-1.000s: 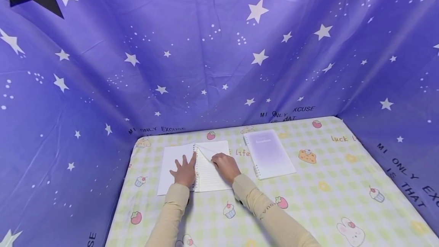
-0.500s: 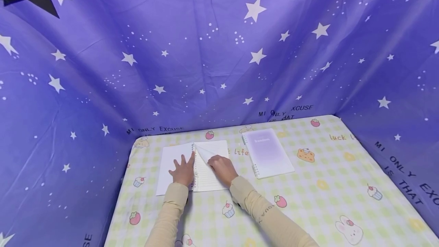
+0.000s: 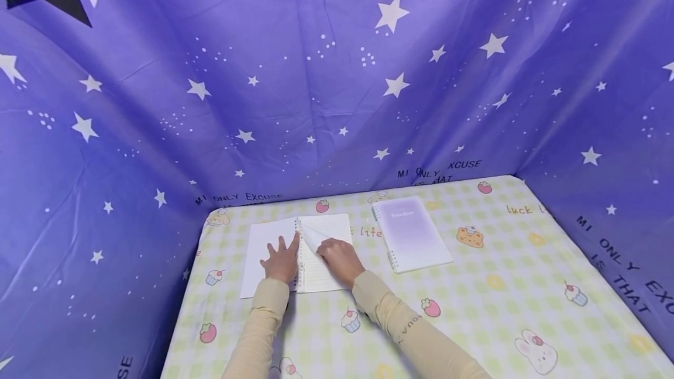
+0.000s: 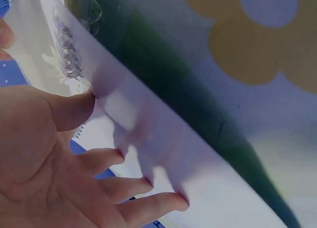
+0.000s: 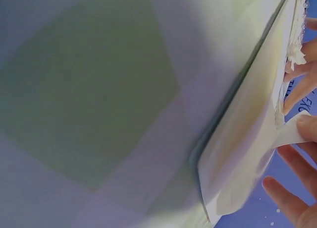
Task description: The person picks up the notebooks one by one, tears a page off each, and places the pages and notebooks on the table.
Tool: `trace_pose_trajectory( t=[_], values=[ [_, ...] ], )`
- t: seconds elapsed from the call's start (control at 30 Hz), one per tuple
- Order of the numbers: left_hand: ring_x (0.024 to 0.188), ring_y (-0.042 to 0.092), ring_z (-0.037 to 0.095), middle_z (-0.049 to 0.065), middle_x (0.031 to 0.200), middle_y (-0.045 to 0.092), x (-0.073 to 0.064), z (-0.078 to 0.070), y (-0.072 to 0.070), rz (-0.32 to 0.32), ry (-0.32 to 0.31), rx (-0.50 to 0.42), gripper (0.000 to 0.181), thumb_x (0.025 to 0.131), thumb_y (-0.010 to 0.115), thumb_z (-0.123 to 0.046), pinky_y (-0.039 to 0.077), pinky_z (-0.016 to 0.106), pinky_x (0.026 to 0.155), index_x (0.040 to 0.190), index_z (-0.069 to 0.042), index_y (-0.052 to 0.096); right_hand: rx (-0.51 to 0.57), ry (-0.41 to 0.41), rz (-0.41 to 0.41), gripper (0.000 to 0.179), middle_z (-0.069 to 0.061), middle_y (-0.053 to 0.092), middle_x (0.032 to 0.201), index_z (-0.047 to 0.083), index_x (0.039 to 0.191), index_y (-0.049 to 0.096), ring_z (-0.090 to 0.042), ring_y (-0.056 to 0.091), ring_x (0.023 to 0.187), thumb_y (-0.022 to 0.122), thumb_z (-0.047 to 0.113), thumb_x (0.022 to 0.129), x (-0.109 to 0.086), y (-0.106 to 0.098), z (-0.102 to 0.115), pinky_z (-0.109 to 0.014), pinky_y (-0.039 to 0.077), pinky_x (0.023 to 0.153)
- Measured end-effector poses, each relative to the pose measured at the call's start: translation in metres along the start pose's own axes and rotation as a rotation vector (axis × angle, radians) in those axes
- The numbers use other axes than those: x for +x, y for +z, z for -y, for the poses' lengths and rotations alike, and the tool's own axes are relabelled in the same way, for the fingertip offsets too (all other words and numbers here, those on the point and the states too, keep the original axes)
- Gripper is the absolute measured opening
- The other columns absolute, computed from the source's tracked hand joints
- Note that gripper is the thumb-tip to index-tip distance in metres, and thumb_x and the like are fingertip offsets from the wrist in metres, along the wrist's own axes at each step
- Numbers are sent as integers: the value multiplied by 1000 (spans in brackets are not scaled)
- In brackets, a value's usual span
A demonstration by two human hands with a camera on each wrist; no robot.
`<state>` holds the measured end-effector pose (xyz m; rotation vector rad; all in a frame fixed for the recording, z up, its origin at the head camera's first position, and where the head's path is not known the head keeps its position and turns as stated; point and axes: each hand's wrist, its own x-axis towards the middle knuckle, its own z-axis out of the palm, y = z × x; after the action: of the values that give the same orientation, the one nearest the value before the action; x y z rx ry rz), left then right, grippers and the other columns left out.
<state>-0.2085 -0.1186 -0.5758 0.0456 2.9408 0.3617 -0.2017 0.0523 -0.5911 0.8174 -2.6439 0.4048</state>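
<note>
An open notebook lies on the left part of the table, its coil binding running away from the person, nearly straight. Each half has its long axis along that binding; the left half is plain white, the right half ruled. The left hand rests on the plain half, fingers spread and pointing away, thumb beside the coils. The right hand pinches a thin sheet between thumb and fingers, drawing it up into a narrow, creased triangle whose point sits at the far end of the binding. Ragged white scraps of paper cling near the coils.

To the right, well apart, lies a closed notebook, smooth, rectangular, shaded purple to white, with "freedom" on it; its coils line the left edge and its far end leans left. Both are on a green-and-white checked tablecloth. Starred purple fabric hangs around 3 sides.
</note>
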Motion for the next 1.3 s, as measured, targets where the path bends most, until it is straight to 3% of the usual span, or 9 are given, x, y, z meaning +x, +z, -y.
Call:
trace_pose_trajectory(
  t=[0.17, 0.4, 0.63, 0.87, 1.13, 1.3],
  values=[
    [137, 30, 59, 26, 154, 36, -1, -2, 1, -15, -3, 3, 46, 103, 41, -16, 37, 81, 94, 148, -19, 45, -10, -36, 18, 11, 3, 76, 92, 15, 87, 77, -14, 70, 91, 69, 8, 87, -7, 1, 3, -28, 56, 87],
    [136, 33, 59, 26, 153, 38, -1, 1, 3, -41, 8, 21, 41, 103, 45, -18, 40, 79, 93, 143, -16, 52, 5, -18, 24, 12, 5, 76, 97, 16, 94, 77, -13, 69, 96, 67, 11, 90, -14, 2, 4, -29, 54, 94],
    [137, 35, 55, 22, 154, 38, -2, 3, 3, -43, 21, 89, 41, 103, 46, -23, 45, 73, 93, 143, -14, 53, 20, -11, 4, 9, 2, 75, 95, 14, 91, 75, -15, 68, 92, 66, 12, 90, -23, 0, 4, -28, 55, 90],
    [134, 41, 53, 21, 152, 42, -4, 5, -1, -88, 47, 133, 47, 104, 46, -24, 53, 67, 84, 150, -21, 45, 55, -44, 10, 9, 3, 75, 92, 14, 89, 74, -13, 69, 90, 67, 9, 91, -28, -4, 3, -33, 52, 98],
    [139, 35, 52, 19, 156, 38, -3, 10, -2, -25, 52, 83, 56, 101, 44, -13, 52, 65, 87, 155, -25, 36, 89, -76, 69, 12, 4, 74, 86, 14, 86, 74, -12, 70, 86, 65, 10, 93, -37, -17, 5, -36, 50, 101],
    [142, 30, 51, 19, 158, 34, -3, 17, -2, 16, 56, 64, 61, 96, 42, -4, 48, 67, 94, 154, -22, 37, 112, -105, 52, 10, 4, 73, 86, 14, 84, 74, -13, 69, 88, 68, 9, 91, -41, -23, 6, -35, 51, 99]
  ],
)
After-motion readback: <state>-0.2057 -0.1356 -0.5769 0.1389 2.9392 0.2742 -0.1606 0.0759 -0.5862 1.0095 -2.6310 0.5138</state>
